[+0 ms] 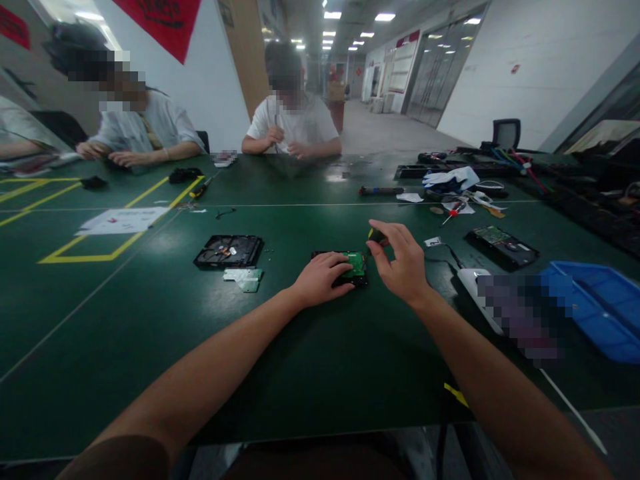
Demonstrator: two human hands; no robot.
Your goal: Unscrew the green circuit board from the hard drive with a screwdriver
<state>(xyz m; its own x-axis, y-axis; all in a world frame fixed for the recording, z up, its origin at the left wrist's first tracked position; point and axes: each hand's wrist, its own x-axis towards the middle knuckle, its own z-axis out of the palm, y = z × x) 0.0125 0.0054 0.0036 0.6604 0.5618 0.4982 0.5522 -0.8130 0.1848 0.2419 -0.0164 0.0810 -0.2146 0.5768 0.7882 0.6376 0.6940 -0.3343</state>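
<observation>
My left hand (325, 277) lies over a hard drive with a green circuit board (356, 265), its fingers resting on the drive's left part and its thumb along the near edge. Just right of the drive, my right hand (400, 261) is raised with thumb and fingers curled round a small black and yellow tool handle (376, 235). The rest of that tool cannot be made out. To the left lies an opened black drive casing (229, 251), with a separate pale green board (243, 279) in front of it and tiny specks beside it.
Another drive (503, 245) lies at the right, near a blue tray (595, 307) and a white device (480, 300) with a cable. A red-tipped screwdriver (454, 212), gloves (453, 179) and cables lie behind. People sit across the table; papers (123, 220) are at left.
</observation>
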